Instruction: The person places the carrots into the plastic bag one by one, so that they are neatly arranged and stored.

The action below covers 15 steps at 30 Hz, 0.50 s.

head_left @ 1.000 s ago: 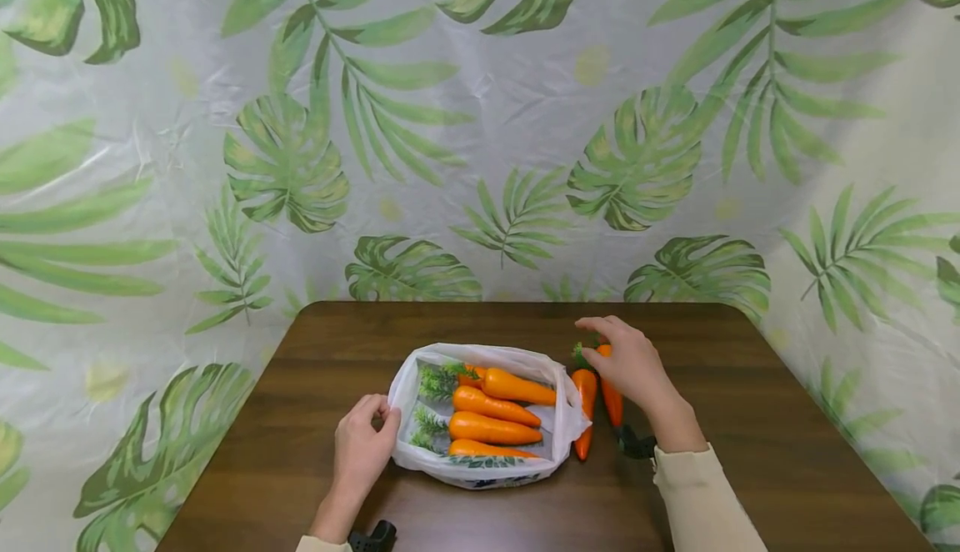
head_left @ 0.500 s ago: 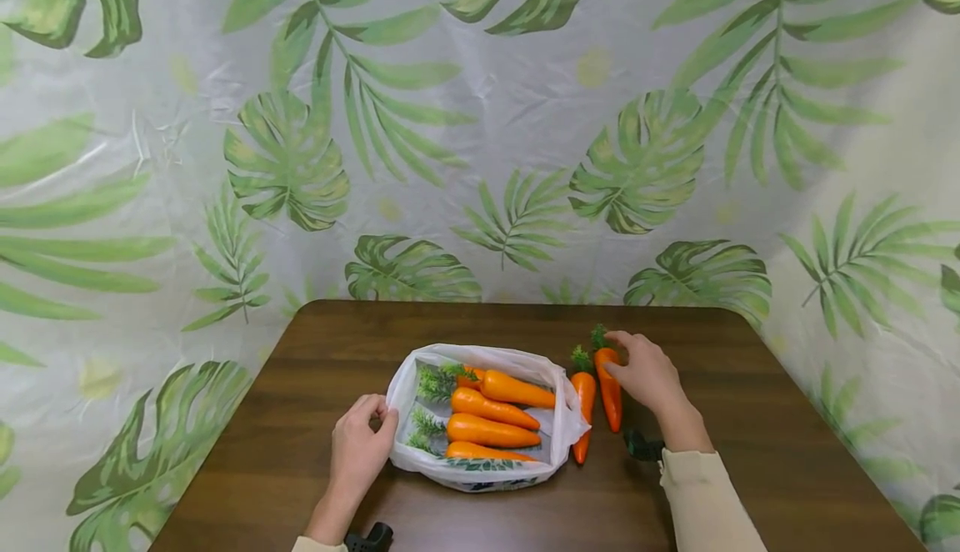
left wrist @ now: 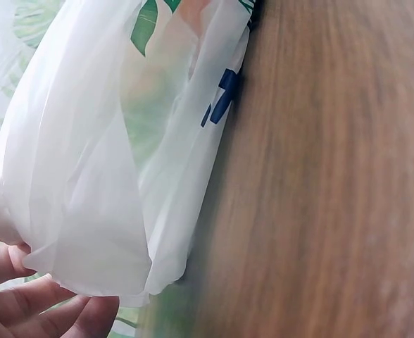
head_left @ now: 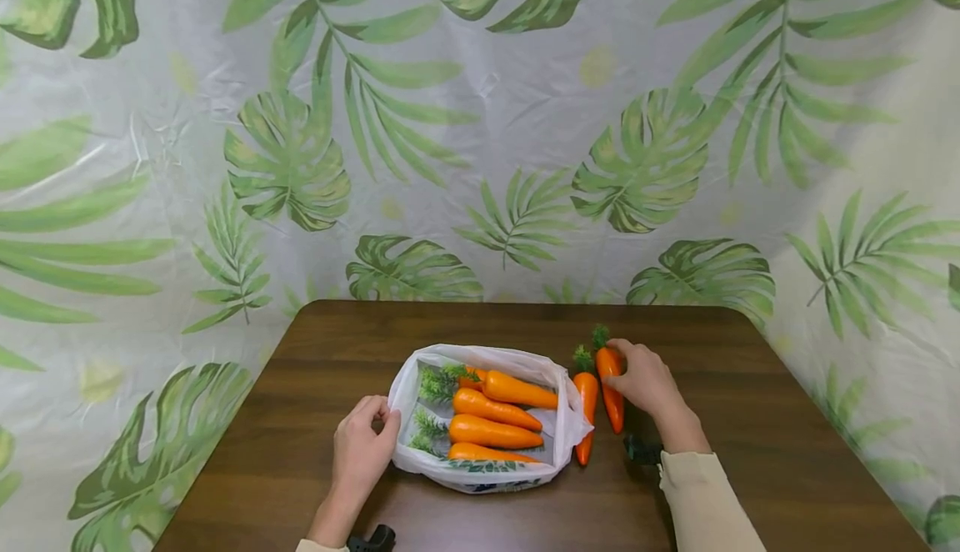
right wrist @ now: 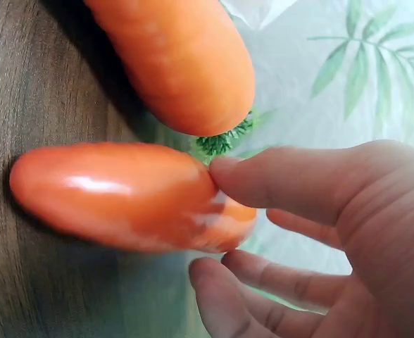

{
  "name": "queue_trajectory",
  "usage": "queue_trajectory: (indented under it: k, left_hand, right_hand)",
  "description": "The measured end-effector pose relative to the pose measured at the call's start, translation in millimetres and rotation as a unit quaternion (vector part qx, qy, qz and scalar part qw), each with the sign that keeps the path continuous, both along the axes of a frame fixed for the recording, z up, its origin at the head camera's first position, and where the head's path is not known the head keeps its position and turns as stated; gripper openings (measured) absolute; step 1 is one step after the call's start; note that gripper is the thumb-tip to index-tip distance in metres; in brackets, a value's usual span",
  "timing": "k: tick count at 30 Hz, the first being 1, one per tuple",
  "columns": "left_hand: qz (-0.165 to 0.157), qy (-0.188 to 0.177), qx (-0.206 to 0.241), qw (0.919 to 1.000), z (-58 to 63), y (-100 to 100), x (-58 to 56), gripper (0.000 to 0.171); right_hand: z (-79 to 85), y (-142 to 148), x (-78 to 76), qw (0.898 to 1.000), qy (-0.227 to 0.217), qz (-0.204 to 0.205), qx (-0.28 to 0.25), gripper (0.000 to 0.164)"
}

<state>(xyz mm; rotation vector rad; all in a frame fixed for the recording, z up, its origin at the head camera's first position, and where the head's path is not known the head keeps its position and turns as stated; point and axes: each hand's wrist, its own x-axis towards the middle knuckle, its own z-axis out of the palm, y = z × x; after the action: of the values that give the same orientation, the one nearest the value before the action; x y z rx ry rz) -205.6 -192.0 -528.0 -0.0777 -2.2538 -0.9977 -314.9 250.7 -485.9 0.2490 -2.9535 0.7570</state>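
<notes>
A white plastic bag (head_left: 411, 452) lies with its mouth spread wide, several orange carrots (head_left: 495, 431) with green tops inside it. At the bag's left rim, my left hand (head_left: 363, 444) pinches the edge between thumb and fingers; the left wrist view shows the fingertips (left wrist: 98, 313) at the thin plastic. My right hand (head_left: 647, 377) grips the outer carrot (right wrist: 115, 197) near its top end, thumb on one side and fingers on the other. That carrot rests on the table. Another loose carrot (head_left: 585, 419) lies between it and the bag, its green top pointing away from me.
Everything stands on a dark brown wooden table (head_left: 322, 352) with rounded far corners. Behind it hangs a pale sheet (head_left: 517, 118) printed with green leaves. The bag's gathered right corner (head_left: 577, 427) overlaps the nearer loose carrot.
My right hand has moved right and down from above the loose carrots, and its thumb and fingers have come onto the outer one. The left hand stays at the bag's rim.
</notes>
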Motion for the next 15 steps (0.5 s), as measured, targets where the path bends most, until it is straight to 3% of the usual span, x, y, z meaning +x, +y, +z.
queue_trajectory:
  k: [15]
  left_hand:
    - [0.002, -0.009, -0.006, 0.9999, -2.3, -0.7, -1.0, 0.032]
  right_hand:
    - [5.8, 1.2, 4.6, 0.997, -0.077, -0.004, 0.015, 0.077]
